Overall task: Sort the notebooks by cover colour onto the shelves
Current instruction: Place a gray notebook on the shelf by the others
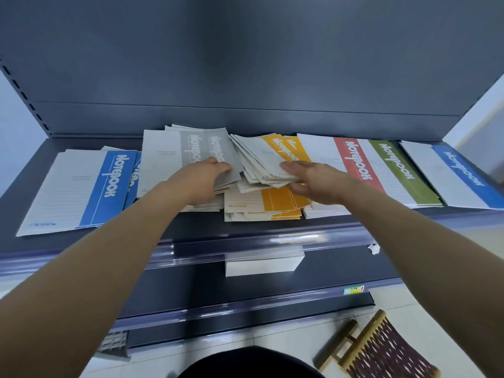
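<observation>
Both hands work at the middle of the top shelf (341, 227). The left hand (207, 178) has its fingers curled over the near edge of a grey notebook (223, 151) atop the grey pile (163, 159). The right hand (313, 178) grips a fanned sheaf of yellow notebooks (259, 159), lifted over the flat yellow pile (275, 200) lying at its six o'clock. At nine o'clock from the hands lie blue notebooks (81, 186). Toward three o'clock come a red notebook (354, 162), a green notebook (401, 170) and another blue notebook (458, 173), overlapping in a row. A white box (261, 264) sits on the lower shelf, and a woven stool (381, 350) stands on the floor at five o'clock.
</observation>
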The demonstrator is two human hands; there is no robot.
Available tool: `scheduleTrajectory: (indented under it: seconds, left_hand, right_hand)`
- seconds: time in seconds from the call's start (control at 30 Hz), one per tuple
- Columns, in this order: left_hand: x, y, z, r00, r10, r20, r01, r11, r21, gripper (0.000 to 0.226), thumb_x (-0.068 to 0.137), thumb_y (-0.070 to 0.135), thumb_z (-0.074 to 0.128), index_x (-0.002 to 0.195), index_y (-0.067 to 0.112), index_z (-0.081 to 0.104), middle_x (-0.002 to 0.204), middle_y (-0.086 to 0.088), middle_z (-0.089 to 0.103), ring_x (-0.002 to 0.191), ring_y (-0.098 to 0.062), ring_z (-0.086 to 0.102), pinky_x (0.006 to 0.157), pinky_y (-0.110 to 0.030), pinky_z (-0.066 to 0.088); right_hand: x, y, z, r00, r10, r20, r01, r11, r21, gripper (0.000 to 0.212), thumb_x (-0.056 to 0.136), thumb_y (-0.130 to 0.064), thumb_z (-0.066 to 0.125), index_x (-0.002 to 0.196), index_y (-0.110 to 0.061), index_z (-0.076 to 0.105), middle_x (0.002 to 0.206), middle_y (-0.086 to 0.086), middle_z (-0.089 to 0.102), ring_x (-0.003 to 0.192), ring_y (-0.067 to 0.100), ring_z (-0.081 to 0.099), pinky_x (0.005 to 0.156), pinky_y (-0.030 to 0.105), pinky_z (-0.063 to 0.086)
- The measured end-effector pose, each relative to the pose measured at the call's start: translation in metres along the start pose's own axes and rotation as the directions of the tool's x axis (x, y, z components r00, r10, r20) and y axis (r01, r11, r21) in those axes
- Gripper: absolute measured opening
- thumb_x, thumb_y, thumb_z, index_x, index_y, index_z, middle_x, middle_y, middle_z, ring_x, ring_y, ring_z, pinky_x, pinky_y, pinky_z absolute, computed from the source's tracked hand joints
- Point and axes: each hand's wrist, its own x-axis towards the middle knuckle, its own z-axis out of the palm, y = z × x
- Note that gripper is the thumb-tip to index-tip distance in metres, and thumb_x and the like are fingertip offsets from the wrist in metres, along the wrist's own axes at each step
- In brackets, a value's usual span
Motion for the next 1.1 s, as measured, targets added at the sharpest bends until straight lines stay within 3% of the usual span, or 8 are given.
scheduleTrajectory:
  seconds: [0.17, 0.3, 0.37, 0.47, 0.6, 0.8, 0.97, 1.1]
  left_hand:
    - [-0.007, -0.004, -0.01, 0.999, -0.03, 0.013, 0.029, 0.997, 0.067, 0.061, 0.081, -0.009, 0.05, 0.13, 0.026, 0.041, 0.126, -0.002, 0.043, 0.095, -0.025, 0.052, 0.072, -0.033, 0.045]
    - [-0.007, -0.007, -0.013, 0.983, -0.082, 0.165, 0.065, 0.992, 0.108, 0.055, 0.083, -0.007, 0.045, 0.128, 0.025, 0.04, 0.126, -0.003, 0.04, 0.1, -0.024, 0.048, 0.076, -0.033, 0.043]
    - [-0.005, -0.004, -0.016, 0.977, -0.09, 0.191, 0.09, 0.996, 0.008, 0.054, 0.086, -0.001, 0.046, 0.132, 0.026, 0.04, 0.13, -0.003, 0.041, 0.108, -0.025, 0.05, 0.084, -0.032, 0.044]
    - [-0.001, 0.008, -0.02, 0.991, -0.074, 0.108, 0.103, 0.949, -0.296, 0.05, 0.09, 0.003, 0.044, 0.136, 0.024, 0.042, 0.134, 0.0, 0.045, 0.116, -0.02, 0.048, 0.091, -0.028, 0.039]
    - [0.012, 0.031, -0.016, 0.988, -0.15, 0.046, 0.151, 0.832, -0.534, 0.043, 0.094, 0.01, 0.045, 0.136, 0.019, 0.043, 0.125, -0.002, 0.051, 0.098, -0.018, 0.054, 0.082, -0.027, 0.042]
    - [0.028, 0.058, -0.014, 0.967, -0.228, 0.109, 0.242, 0.709, -0.662, 0.039, 0.093, 0.009, 0.049, 0.131, 0.017, 0.041, 0.103, -0.005, 0.054, 0.079, -0.019, 0.055, 0.073, -0.034, 0.049]
    - [0.035, 0.063, -0.016, 0.923, -0.349, 0.162, 0.33, 0.502, -0.8, 0.018, 0.09, 0.0, 0.054, 0.104, 0.01, 0.052, 0.112, -0.013, 0.062, 0.1, -0.03, 0.062, 0.079, -0.039, 0.055]
    - [0.039, 0.059, -0.019, 0.885, -0.454, 0.103, 0.387, 0.595, -0.704, 0.006, 0.088, 0.001, 0.054, 0.091, 0.003, 0.051, 0.095, -0.014, 0.059, 0.089, -0.031, 0.057, 0.066, -0.035, 0.049]
  right_hand:
    - [0.007, 0.006, -0.002, 1.0, 0.006, -0.011, -0.005, 0.998, 0.059, 0.056, 0.1, -0.044, 0.034, 0.151, -0.032, 0.014, 0.154, 0.001, 0.028, 0.119, 0.026, 0.048, 0.094, 0.035, 0.045]
    - [0.007, 0.002, -0.001, 1.0, -0.024, -0.017, 0.024, 1.0, 0.008, 0.065, 0.093, -0.047, 0.053, 0.149, -0.032, 0.024, 0.154, -0.002, 0.029, 0.13, 0.025, 0.039, 0.102, 0.038, 0.04]
    - [0.009, 0.002, 0.001, 0.999, -0.033, 0.004, 0.033, 0.999, 0.007, 0.072, 0.086, -0.052, 0.061, 0.147, -0.033, 0.029, 0.154, -0.004, 0.029, 0.136, 0.022, 0.031, 0.107, 0.041, 0.036]
    - [0.015, 0.003, 0.0, 0.999, 0.033, 0.0, -0.032, 0.98, 0.196, 0.068, 0.083, -0.053, 0.064, 0.142, -0.032, 0.039, 0.151, -0.004, 0.034, 0.135, 0.021, 0.035, 0.105, 0.04, 0.038]
    - [0.024, 0.011, 0.001, 0.96, 0.269, -0.077, -0.217, 0.888, 0.407, 0.059, 0.093, -0.049, 0.051, 0.145, -0.023, 0.037, 0.149, 0.004, 0.036, 0.126, 0.029, 0.047, 0.094, 0.037, 0.048]
    - [0.031, 0.02, 0.001, 0.923, 0.386, 0.003, -0.321, 0.764, 0.559, 0.052, 0.099, -0.029, 0.05, 0.146, -0.014, 0.033, 0.145, 0.007, 0.041, 0.124, 0.028, 0.048, 0.093, 0.035, 0.046]
    - [0.035, 0.017, -0.01, 0.919, 0.391, 0.056, -0.328, 0.675, 0.661, 0.044, 0.098, -0.021, 0.05, 0.139, -0.008, 0.043, 0.135, 0.01, 0.051, 0.118, 0.03, 0.055, 0.096, 0.037, 0.049]
    - [0.032, 0.013, -0.014, 0.944, 0.293, 0.153, -0.307, 0.605, 0.734, 0.02, 0.097, -0.012, 0.051, 0.117, -0.009, 0.052, 0.108, 0.009, 0.061, 0.088, 0.027, 0.069, 0.075, 0.033, 0.059]
